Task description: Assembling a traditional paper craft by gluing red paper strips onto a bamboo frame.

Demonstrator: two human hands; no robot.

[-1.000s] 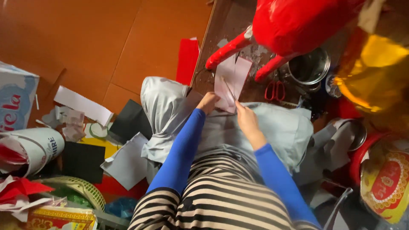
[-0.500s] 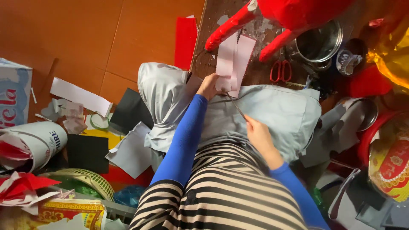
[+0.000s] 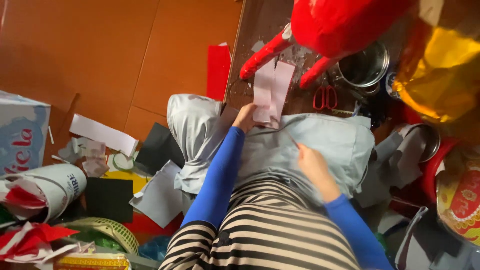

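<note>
White-blue box [image 3: 20, 132] far left; yellow-red packet [image 3: 92, 262] bottom left

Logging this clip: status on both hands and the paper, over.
Left hand pinning pale paper strips at the wooden board edge. Right hand off them, on the lap, pinching something thin. Red scissors lie alongside.

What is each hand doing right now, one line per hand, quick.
Left hand: pressed on the lower end of the pale paper strips; grip cannot be told.
Right hand: closed on a thin stick-like tool, over the lap.
</note>
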